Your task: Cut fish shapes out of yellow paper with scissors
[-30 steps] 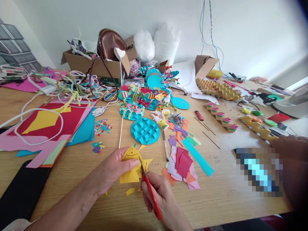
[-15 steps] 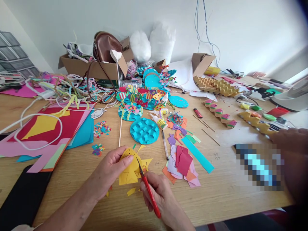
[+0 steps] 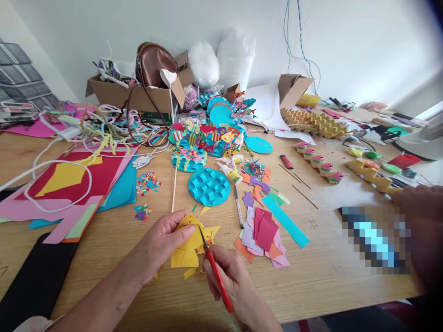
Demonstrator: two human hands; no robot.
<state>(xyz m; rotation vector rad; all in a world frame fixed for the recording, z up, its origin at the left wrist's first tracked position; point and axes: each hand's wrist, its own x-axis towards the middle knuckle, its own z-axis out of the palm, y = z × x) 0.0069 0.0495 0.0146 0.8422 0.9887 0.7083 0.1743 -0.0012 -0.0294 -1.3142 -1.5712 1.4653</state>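
Our left hand [image 3: 168, 237] is closed on the yellow paper [image 3: 185, 253], its thumb lying on top near a dark fish outline drawn there. Our right hand [image 3: 226, 272] is wrapped around the red handles of the scissors [image 3: 218, 281], whose dark blades reach the right side of that paper; we cannot tell how wide the blades stand. We have both things in front of us, over the near part of the wooden worktop [image 3: 311, 272], with yellow scraps [image 3: 190, 273] just beside them.

Beyond our hands lies a round blue piece [image 3: 209, 186] covered in curved strips. To its right we see a pen [image 3: 238, 206], a pile of cut paper [image 3: 265, 230] and a long blue strip [image 3: 286, 222]. Coloured sheets [image 3: 119, 184] overlap on our left, and a brown bag [image 3: 157, 64] rests in a cardboard box [image 3: 134, 99] near the wall. At the far right, another person's hand [image 3: 417, 205] is blurred and dark
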